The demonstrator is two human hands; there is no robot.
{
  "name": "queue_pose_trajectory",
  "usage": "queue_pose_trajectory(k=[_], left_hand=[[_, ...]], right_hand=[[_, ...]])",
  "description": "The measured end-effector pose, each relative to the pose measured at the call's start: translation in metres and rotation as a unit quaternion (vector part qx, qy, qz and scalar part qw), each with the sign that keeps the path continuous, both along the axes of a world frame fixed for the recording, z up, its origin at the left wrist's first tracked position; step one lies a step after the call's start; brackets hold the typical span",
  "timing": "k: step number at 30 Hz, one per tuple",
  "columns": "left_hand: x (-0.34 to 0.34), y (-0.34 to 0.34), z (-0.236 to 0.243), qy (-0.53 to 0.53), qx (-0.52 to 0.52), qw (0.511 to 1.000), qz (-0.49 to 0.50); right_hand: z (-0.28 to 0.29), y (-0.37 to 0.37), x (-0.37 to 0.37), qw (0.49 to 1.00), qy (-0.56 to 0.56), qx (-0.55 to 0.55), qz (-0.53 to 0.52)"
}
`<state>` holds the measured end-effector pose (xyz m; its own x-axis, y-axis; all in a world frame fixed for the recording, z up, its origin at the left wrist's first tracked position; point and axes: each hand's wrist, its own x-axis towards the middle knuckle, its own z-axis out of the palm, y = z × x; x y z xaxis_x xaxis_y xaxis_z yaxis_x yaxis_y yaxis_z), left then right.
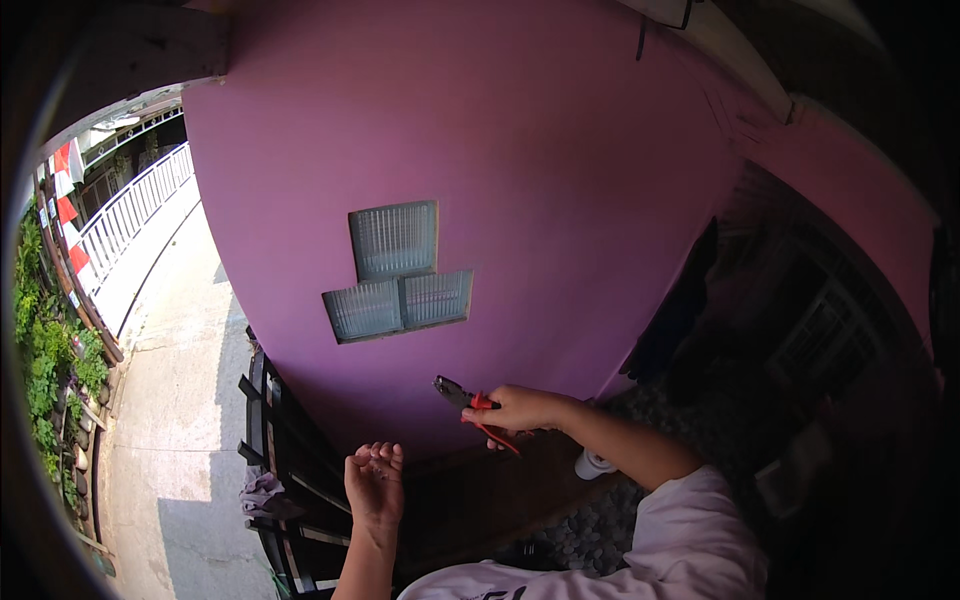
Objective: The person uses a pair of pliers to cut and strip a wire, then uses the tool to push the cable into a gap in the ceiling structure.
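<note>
My right hand (pixel 520 410) is wrapped round the red handles of a pair of pliers (pixel 455 391). The dark metal jaws point up and left, toward the pink wall (pixel 560 250), and one handle sticks out below the fingers. Lower and to the left, my left hand (pixel 375 485) is raised with its palm turned up. Its fingers are loosely curled, and I see nothing in the palm. The two hands are apart, and the left one touches nothing that I can make out.
Three ribbed glass blocks (pixel 395 242) are set in the wall. A black slatted rack or gate (pixel 262 425) with a greyish cloth (pixel 265 495) stands at the left, beside a sunlit concrete path (pixel 170 400). A white bucket-like container (pixel 594 464) sits beneath my right forearm, near grey stones (pixel 590 525).
</note>
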<state>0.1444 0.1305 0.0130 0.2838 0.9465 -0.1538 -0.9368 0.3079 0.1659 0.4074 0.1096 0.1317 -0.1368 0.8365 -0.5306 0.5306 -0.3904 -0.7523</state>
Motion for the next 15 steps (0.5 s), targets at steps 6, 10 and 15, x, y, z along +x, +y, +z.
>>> queue_pose_trajectory(k=[6, 10, 15], left_hand=[[-0.005, -0.001, -0.006, 0.002, -0.012, 1.0, -0.027], [-0.018, -0.005, -0.007, 0.007, -0.014, 1.0, -0.02], [-0.033, -0.013, -0.005, 0.018, -0.007, 1.0, 0.008]], right_hand=[[0.058, 0.029, 0.109, 0.958, 0.053, 0.199, -0.198], [0.13, 0.053, 0.184, 0.88, 0.044, 0.36, -0.306], [0.235, 0.083, 0.283, 0.767, 0.012, 0.489, -0.415]])
